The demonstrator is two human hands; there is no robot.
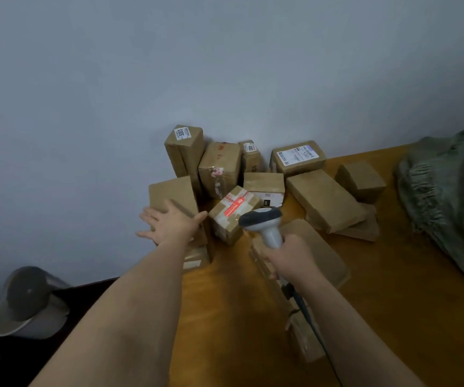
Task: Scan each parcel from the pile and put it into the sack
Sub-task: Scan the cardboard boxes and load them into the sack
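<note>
Several brown cardboard parcels are piled on the wooden table (225, 317) against the wall. My left hand (169, 223), fingers spread, reaches over a plain box (170, 192) at the pile's left edge. Just right of it sits a small box with red tape (232, 212). My right hand (289, 256) grips the handle of a grey barcode scanner (261, 217), whose head points at the red-taped box. The green woven sack (448, 199) lies at the table's right side.
More boxes stand at the back, such as a tall one labelled 3003 (184, 149) and one with a white shipping label (297, 157). A flat parcel (323, 252) lies under my right hand. The scanner cable (309, 317) trails back. A grey bin (29, 303) sits on the floor, left.
</note>
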